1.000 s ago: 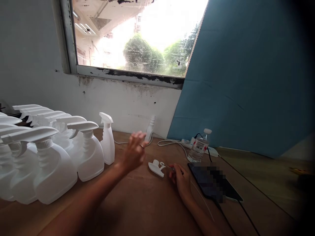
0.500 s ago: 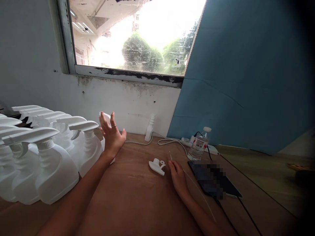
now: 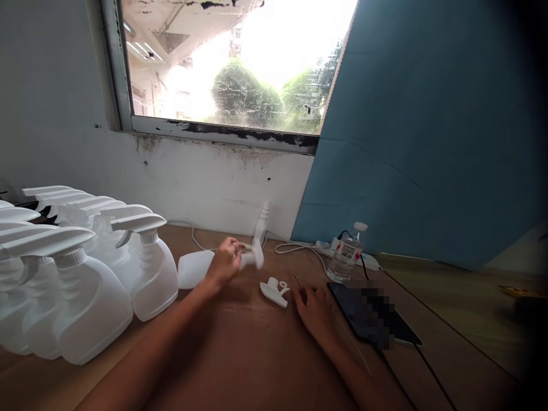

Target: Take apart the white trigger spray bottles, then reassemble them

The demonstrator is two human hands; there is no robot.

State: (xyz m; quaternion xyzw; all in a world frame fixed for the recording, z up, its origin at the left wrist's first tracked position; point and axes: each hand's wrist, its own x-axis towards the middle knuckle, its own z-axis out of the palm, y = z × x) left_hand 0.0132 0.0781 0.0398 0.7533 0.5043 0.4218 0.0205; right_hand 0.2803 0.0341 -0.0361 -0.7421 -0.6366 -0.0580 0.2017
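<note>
While the left hand [image 3: 226, 260] has its fingers closed around the neck of a white spray bottle [image 3: 194, 269], that bottle lies tipped on its side above the table [image 3: 240, 354], to the right of the standing group; whether it touches the wood is hard to tell. Its spray head [image 3: 257, 255], blurred, is at the far end, so this one appears to be together.

The standing bottles [image 3: 96, 311] on the left carry their heads, at least those in front, and look whole. Near the wall, a narrow white bottle [image 3: 261, 225] shows no head on top, so that one seems incomplete. A loose sprayer top [image 3: 273, 292] lies on the table between the hands, with a small ring [image 3: 283, 284] just beside it, not joined to any bottle.

The right hand [image 3: 315, 311] rests low beside these parts, fingers loosely bent, over a thin tube [image 3: 356, 349]; whether it grips the tube cannot be told.
</note>
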